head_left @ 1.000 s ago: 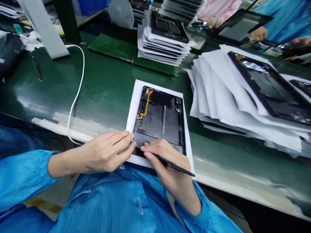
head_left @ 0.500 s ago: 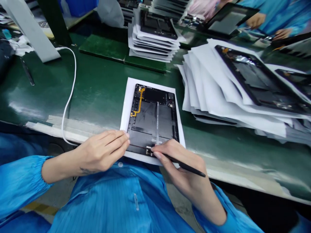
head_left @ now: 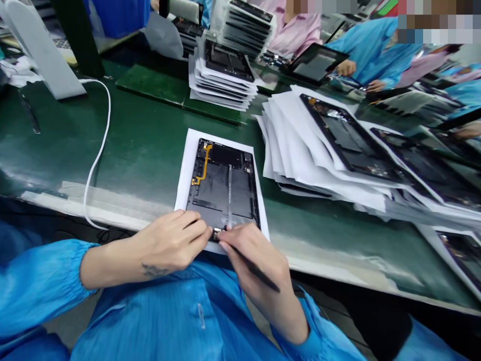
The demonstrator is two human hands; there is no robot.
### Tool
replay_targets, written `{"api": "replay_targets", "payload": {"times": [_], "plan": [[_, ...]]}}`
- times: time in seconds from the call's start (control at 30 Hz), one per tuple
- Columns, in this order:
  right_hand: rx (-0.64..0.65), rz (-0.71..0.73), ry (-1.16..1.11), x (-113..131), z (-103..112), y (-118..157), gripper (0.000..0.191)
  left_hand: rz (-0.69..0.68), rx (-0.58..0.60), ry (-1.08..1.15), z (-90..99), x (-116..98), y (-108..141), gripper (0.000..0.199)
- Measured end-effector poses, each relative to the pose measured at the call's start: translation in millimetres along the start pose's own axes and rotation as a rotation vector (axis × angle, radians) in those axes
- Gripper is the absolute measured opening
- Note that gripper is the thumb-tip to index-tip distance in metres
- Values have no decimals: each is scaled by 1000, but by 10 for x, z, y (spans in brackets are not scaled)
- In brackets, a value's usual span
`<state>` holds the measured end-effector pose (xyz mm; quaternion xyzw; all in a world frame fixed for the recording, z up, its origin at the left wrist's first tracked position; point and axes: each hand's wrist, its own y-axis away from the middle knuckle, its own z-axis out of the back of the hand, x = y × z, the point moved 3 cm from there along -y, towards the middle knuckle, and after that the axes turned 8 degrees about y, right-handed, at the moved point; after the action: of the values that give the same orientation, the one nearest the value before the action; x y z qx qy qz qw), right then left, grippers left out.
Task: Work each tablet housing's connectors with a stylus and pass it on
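Observation:
An opened tablet point(head_left: 218, 193) lies on a white sheet point(head_left: 183, 170) at the table's front edge, its dark inside facing up. An orange flex cable point(head_left: 205, 165) runs along its upper left, and a grey ribbon cable point(head_left: 230, 190) goes down the middle. My left hand point(head_left: 176, 238) rests over the lower left edge with fingers bent together, the fingertips beside a small connector board point(head_left: 217, 233); whatever they pinch is hidden. My right hand point(head_left: 259, 265) is closed round black tweezers point(head_left: 259, 273), whose tip end is at that board, mostly covered by the fingers.
Tablets layered with white sheets form a leaning stack point(head_left: 289, 145) on the right and a smaller pile point(head_left: 221, 75) at the back. A white cable point(head_left: 101, 145) and a white stand point(head_left: 48, 55) are on the left. Co-workers' hands point(head_left: 346, 67) are at work across the table.
My left hand has moved in from the tablet's edge to the connector board, its fingers more bent. My right hand still holds the tweezers there, now steeper. The whole view has shifted.

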<state>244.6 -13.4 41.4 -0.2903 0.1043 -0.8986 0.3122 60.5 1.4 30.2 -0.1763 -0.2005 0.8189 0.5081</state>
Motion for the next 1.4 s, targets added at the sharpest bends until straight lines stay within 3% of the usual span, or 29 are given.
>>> {"api": "replay_targets", "payload": {"times": [0.13, 0.27, 0.4, 0.67, 0.8, 0.9, 1.0, 1.13, 1.23, 1.3, 1.4], "plan": [[61, 57, 88, 66, -17, 56, 20, 4, -17, -8, -8, -23, 18, 18], [-28, 28, 60, 48, -23, 97, 23, 16, -56, 42, 6, 12, 36, 22], [-116, -18, 29, 13, -38, 118, 27, 111, 5, 220, -1, 94, 87, 33], [-107, 38, -55, -12, -60, 127, 25, 212, 6, 371, 15, 137, 180, 43], [-230, -95, -227, -120, -46, 130, 21, 539, -125, 541, 203, 437, 231, 44], [-258, -112, -241, -139, -49, 120, 19, 734, -108, 732, 303, 627, 219, 54], [-277, -104, -266, -110, -46, 117, 18, 842, -43, 888, 288, 673, 145, 62], [-336, -135, -317, -75, -64, 97, 17, 1024, -73, 943, 171, 659, -5, 73], [-423, -135, -393, -98, -79, 9, 16, 1028, 55, 887, 73, 757, -160, 55], [-417, -89, -423, -136, -78, -66, 17, 965, 126, 743, 81, 954, -295, 44], [-369, 10, -421, -243, -47, -116, 19, 898, 71, 519, 277, 1414, -565, 30]]}}
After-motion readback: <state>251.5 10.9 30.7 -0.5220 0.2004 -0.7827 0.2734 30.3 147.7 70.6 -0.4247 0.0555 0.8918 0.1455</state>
